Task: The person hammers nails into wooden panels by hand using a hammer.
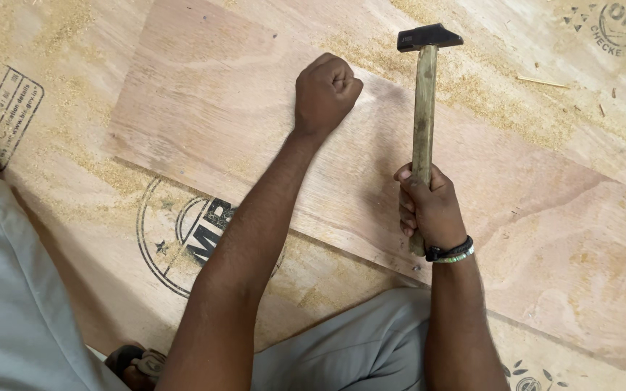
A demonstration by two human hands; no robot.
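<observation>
At the far left, a rectangular black stamp [1, 108] is printed on the large plywood sheet [74, 239] that serves as the floor here, dusted with sawdust [103, 170]; lower down, a round black stamp [182, 235] shows partly from under the smaller plywood panel [211, 108] lying on top of the sheet. The left hand [325, 90] rests on that panel as a closed fist, fingers curled tight together; whether they pinch a nail is hidden. To its right, the right hand [431, 210], with bands at the wrist, has its fingers clamped around the lower end of the wooden handle of a hammer [424, 108], whose dark steel head is raised beyond the panel's upper edge, apart from the fist. By the look of it, the step in hand is fixing the panel down, and a strike would call for the head to land clear of the left knuckles. At the top right corner sits another round stamp [617, 25], cut by the frame.
</observation>
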